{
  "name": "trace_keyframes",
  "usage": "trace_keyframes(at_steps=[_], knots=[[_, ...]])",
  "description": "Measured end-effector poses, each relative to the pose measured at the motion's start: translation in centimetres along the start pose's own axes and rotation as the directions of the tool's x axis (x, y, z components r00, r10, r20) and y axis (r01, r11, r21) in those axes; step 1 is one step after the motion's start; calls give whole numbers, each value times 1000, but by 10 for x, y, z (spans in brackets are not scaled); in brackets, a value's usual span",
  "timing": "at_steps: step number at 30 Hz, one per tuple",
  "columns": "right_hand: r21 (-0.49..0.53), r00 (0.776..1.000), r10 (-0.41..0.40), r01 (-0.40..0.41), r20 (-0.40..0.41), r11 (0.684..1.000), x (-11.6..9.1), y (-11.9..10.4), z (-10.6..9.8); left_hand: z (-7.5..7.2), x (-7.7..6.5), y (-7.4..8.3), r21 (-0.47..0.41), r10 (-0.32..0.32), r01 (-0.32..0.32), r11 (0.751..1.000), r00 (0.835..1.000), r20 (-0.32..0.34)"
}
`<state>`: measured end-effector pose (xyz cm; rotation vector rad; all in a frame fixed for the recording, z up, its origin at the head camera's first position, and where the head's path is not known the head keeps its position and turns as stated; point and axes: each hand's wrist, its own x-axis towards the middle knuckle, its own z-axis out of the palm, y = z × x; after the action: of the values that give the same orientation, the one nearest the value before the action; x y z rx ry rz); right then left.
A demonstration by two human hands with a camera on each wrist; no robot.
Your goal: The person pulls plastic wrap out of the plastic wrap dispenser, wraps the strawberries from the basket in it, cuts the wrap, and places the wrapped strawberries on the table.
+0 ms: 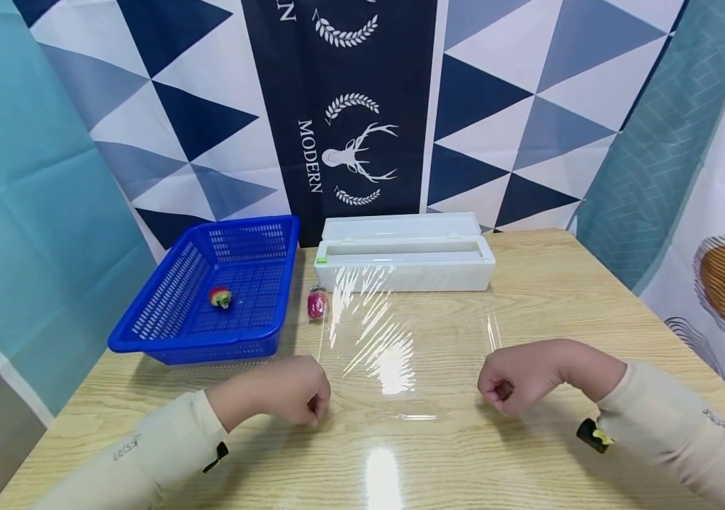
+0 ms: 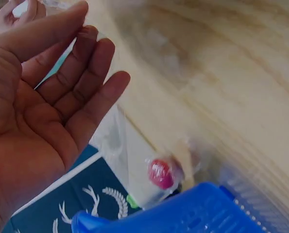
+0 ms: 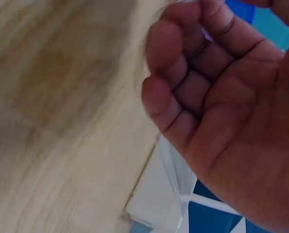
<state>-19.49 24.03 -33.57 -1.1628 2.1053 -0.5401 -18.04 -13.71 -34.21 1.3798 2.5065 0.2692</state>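
Observation:
A sheet of clear plastic wrap [image 1: 394, 354] stretches over the table from a long white dispenser box [image 1: 407, 276] with its lid raised. My left hand [image 1: 288, 392] pinches the sheet's near left corner between thumb and forefinger. At the near right corner, my right hand [image 1: 528, 372] pinches the wrap with curled fingers. The left wrist view shows the left palm [image 2: 32, 121] with thumb and forefinger tips together. In the right wrist view the right hand's [image 3: 222, 107] fingers are bent, and its pinch is partly cut off at the top.
At the left stands a blue plastic basket [image 1: 203, 343] holding a small red-and-green strawberry-like piece [image 1: 220, 297]. Between basket and box lies a pink-red item [image 1: 317, 303] in clear wrap. A patterned curtain [image 1: 362, 106] hangs behind the wooden table [image 1: 464, 467].

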Motion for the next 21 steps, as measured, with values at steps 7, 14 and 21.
trace_keyframes(at_steps=[7, 14, 21], knots=[[-120, 993, 104, -111, -62, 987, 7, -3, 14, 13, 5, -1, 134, -20, 19, 991, 1000, 8], [-82, 973, 224, -228, -57, 970, 7, -6, 18, 15, -1, 1, 102, -32, 32, 994, 999, -3], [-46, 979, 182, -187, -88, 981, 6, -6, 19, 16, -5, 3, 97, -36, 37, 995, 999, -20]])
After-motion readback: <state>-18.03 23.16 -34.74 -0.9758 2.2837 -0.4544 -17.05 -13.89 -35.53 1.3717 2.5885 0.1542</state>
